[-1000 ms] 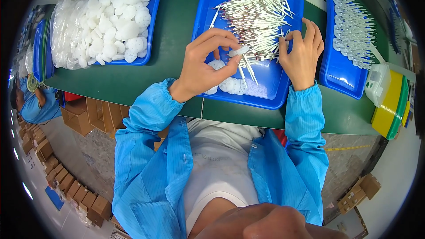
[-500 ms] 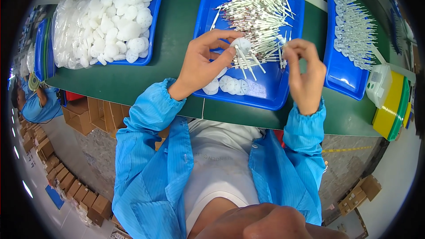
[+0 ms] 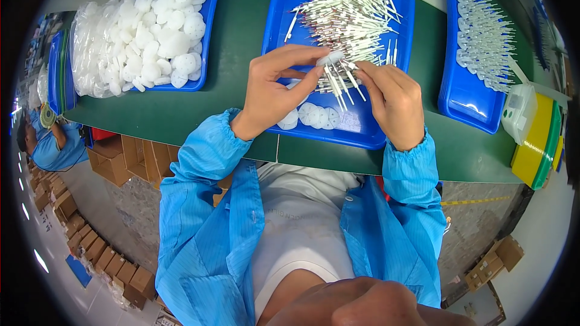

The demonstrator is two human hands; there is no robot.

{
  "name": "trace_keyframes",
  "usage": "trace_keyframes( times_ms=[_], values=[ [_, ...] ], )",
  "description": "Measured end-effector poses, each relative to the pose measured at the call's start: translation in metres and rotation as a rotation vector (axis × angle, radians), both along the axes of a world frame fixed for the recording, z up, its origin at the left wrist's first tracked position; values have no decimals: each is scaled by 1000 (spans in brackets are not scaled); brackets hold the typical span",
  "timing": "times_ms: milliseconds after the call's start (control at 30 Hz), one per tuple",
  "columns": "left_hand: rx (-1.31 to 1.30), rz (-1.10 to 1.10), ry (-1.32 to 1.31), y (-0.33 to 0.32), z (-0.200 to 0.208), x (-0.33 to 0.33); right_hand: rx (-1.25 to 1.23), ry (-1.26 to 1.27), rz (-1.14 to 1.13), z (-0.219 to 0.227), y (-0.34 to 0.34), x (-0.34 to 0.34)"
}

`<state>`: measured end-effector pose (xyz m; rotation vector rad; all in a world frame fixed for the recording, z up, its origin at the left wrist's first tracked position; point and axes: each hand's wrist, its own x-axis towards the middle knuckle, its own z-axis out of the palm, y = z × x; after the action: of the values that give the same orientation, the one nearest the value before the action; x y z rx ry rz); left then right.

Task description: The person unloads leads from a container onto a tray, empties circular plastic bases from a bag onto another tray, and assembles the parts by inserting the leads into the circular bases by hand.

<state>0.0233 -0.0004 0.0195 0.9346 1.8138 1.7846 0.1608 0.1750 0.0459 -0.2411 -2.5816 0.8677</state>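
In the head view, the left hand [image 3: 275, 93] pinched a white disc [image 3: 329, 58] between thumb and fingertips over the middle blue tray [image 3: 368, 136]. The right hand [image 3: 394, 102], fingers curled, gripped a few thin white sticks [image 3: 338, 84] (the loose pile lay farther back), touching the disc.

Small white disc [image 3: 330, 58], round and flat, pinched at fingertip level above the middle blue tray [image 3: 284, 18]. Bundle of thin white sticks [image 3: 339, 82] with dark tips, fanned out and slanting downward just below the disc. More white sticks [image 3: 350, 12] heaped loosely across the tray's far half; several white discs [image 3: 314, 115] lying flat, overlapping, near its front edge.
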Motion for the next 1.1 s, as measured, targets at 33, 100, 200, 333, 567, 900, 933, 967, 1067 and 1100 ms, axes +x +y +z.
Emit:
trace_keyframes(
  times_ms=[33,100,200,333,567,900,933,967,1067,1100],
  values=[
    [-2,0,1,0,-1,0,12,-1,12,-1,0,0],
    [0,32,117,0,-2,0,23,-2,23,-2,2,-1],
    [-3,44,160,0,-1,0,59,61,85,2,4,-2],
    [-1,47,184,0,-2,0,-3,14,34,2,2,0],
    [-6,46,512,0,-2,-2,-28,84,22,-3,-1,-2],
    [-11,23,342,-1,0,1,15,149,-6,-4,-11,-2],
    [-11,23,341,-1,0,1,26,149,-28,-4,-13,-1],
    [1,4,330,-1,0,1,38,149,-50,-4,-14,-1],
    [37,-25,351,-1,-2,0,121,165,-6,-1,-14,1],
    [60,-37,382,-1,-3,0,120,165,-5,-2,-12,2]
  ],
)
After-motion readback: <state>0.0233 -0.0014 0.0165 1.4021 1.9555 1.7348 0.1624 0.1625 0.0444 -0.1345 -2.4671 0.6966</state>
